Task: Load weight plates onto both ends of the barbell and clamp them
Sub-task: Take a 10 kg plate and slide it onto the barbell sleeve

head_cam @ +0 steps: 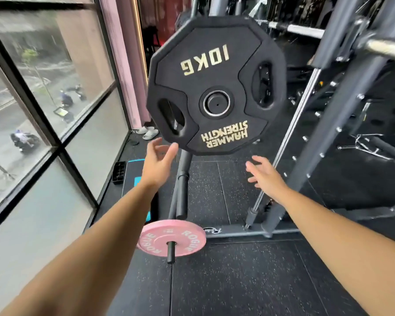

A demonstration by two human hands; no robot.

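My left hand (156, 161) and right hand (265, 174), fingers (259, 160) spread and empty, reach beneath the 10KG plate (216, 85); gripped badly, it could drop to the floor (237, 281).

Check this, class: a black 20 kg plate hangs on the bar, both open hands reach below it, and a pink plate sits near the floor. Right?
Not quite. The head view shows the black plate marked 10KG, not 20 kg. The rest stands: left hand and right hand reach open below it, and the pink plate sits near the floor.
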